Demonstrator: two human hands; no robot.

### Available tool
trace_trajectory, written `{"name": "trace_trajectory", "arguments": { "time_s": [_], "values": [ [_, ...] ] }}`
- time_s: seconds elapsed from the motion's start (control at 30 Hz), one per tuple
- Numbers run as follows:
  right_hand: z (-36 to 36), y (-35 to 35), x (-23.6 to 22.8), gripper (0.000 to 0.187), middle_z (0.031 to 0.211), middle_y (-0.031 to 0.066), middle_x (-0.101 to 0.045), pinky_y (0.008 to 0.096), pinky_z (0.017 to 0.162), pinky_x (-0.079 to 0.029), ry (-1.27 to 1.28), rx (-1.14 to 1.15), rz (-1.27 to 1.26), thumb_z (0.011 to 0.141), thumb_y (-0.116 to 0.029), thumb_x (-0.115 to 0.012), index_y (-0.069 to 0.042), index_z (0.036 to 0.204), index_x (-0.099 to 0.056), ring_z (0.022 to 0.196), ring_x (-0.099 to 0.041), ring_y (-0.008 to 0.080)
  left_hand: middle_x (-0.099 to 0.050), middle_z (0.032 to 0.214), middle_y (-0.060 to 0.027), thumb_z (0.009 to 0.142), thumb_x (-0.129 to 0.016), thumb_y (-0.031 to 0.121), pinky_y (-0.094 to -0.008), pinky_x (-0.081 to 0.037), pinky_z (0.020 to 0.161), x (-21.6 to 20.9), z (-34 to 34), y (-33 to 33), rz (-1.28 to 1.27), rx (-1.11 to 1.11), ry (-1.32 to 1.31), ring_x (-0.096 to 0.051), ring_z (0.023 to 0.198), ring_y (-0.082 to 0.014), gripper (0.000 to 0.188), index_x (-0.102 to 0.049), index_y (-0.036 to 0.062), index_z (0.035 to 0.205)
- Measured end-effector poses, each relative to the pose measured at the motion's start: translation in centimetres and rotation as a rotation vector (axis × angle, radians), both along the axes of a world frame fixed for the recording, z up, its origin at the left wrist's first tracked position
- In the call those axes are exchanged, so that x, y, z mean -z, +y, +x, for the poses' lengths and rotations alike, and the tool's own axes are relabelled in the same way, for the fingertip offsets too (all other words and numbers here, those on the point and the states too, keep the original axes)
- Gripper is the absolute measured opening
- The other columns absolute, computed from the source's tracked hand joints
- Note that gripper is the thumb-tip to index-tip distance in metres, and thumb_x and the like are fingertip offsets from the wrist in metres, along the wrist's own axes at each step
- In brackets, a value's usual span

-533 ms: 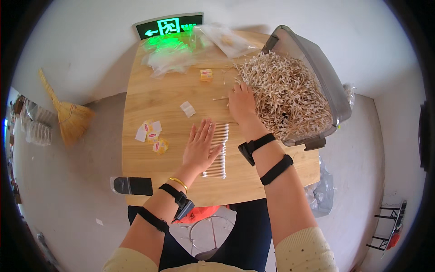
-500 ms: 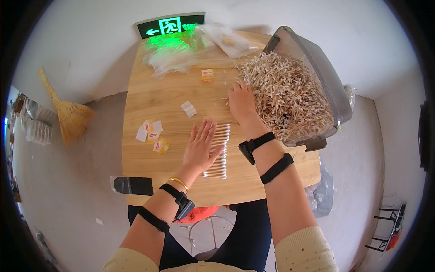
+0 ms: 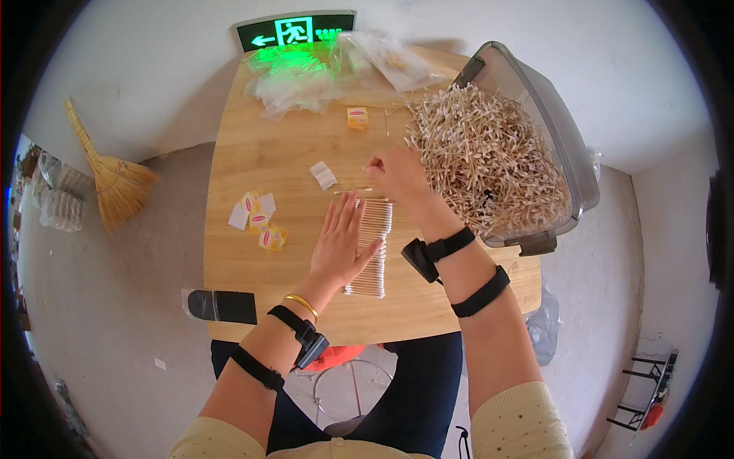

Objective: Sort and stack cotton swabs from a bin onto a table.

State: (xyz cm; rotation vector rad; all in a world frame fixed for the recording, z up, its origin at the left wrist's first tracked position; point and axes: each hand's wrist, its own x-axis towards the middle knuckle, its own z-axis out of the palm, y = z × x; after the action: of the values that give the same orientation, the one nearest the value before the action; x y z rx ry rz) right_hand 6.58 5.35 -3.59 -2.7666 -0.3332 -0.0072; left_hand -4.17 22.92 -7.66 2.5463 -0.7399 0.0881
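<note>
A neat row of cotton swabs (image 3: 376, 252) lies side by side on the wooden table. My left hand (image 3: 342, 239) rests flat along the row's left side, fingers stretched out and thumb across the swabs. One loose swab (image 3: 354, 190) lies just past the row's far end, beyond the left fingertips. My right hand (image 3: 401, 176) is closed above the table, between the row and the grey bin. A small pale tip shows by its fingertips, seemingly a cotton swab's end; the rest is hidden by the fingers.
A grey plastic bin (image 3: 585, 164), tipped toward me, spills a heap of swabs (image 3: 489, 157) at right. Clear bags (image 3: 298, 88) lie at the back by a green exit sign (image 3: 294, 32). Yellow-and-white paper pieces (image 3: 260, 218), a white packet (image 3: 323, 175) and a black sleeved item (image 3: 222, 306) lie leftward.
My right hand has moved from the heap's edge toward me and left, its fingers now curled in. A loose swab now lies past the row's far end. My left hand stays on the row.
</note>
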Motion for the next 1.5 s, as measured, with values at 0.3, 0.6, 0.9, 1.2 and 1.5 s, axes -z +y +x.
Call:
{"name": "trace_trajectory", "arguments": {
  "time_s": [0.3,0.6,0.9,1.2,1.5],
  "values": [
    [-0.9,-1.2,1.1,0.011,0.094,0.0126,-0.071,0.0443,0.083,-0.05,-0.053,0.095,0.354,0.085,-0.014,-0.069,-0.006,0.092,-0.073,0.096,-0.063,0.0338,-0.016,0.163,-0.0259,0.103,-0.04,0.055,-0.0497,-0.011,0.124,1.5,0.2,0.2,-0.22,-0.098,-0.051,-0.011,0.153,-0.042,0.08,-0.021,-0.002,0.156],
    [-10.0,-8.1,-1.2,0.011,0.094,0.0087,-0.064,0.0443,0.089,-0.047,-0.217,0.113,0.132,0.081,-0.007,-0.07,-0.008,0.092,-0.069,0.098,-0.057,0.0324,-0.018,0.163,-0.0249,0.104,-0.038,0.053,-0.0507,-0.008,0.124,0.0,2.8,-2.1,-0.251,0.009,0.033,-0.013,0.154,-0.0361,0.077,-0.022,-0.0016,0.156],
    [-10.3,-8.6,0.9,0.02,0.107,0.0077,-0.056,0.0425,0.093,-0.046,-0.223,0.023,-0.074,0.076,-0.006,-0.073,-0.008,0.095,-0.067,0.106,-0.053,0.0291,-0.034,0.159,-0.0165,0.105,-0.035,0.053,-0.0499,-0.007,0.125,-0.3,3.5,-1.0,-0.024,0.12,0.092,-0.02,0.153,-0.0302,0.072,-0.029,0.0006,0.154],
    [-4.1,-4.4,3.5,0.01,0.1,0.0077,-0.062,0.0407,0.091,-0.047,-0.368,0.018,-0.014,0.078,-0.008,-0.072,-0.008,0.087,-0.067,0.105,-0.055,0.0295,-0.028,0.162,-0.0165,0.104,-0.035,0.055,-0.0501,-0.007,0.125,0.2,3.5,-0.6,0.021,0.194,0.048,-0.019,0.153,-0.0309,0.075,-0.028,0.0003,0.155],
    [-4.9,-3.2,3.2,0.022,0.107,0.0097,-0.062,0.0441,0.095,-0.047,-0.329,-0.002,0.209,0.082,-0.006,-0.071,-0.008,0.103,-0.069,0.107,-0.055,0.0329,-0.019,0.165,-0.0169,0.104,-0.032,0.057,-0.05,-0.006,0.125,0.2,3.8,-0.7,-0.002,0.118,-0.011,-0.012,0.154,-0.0322,0.079,-0.019,0.0001,0.158]
  ]
}}
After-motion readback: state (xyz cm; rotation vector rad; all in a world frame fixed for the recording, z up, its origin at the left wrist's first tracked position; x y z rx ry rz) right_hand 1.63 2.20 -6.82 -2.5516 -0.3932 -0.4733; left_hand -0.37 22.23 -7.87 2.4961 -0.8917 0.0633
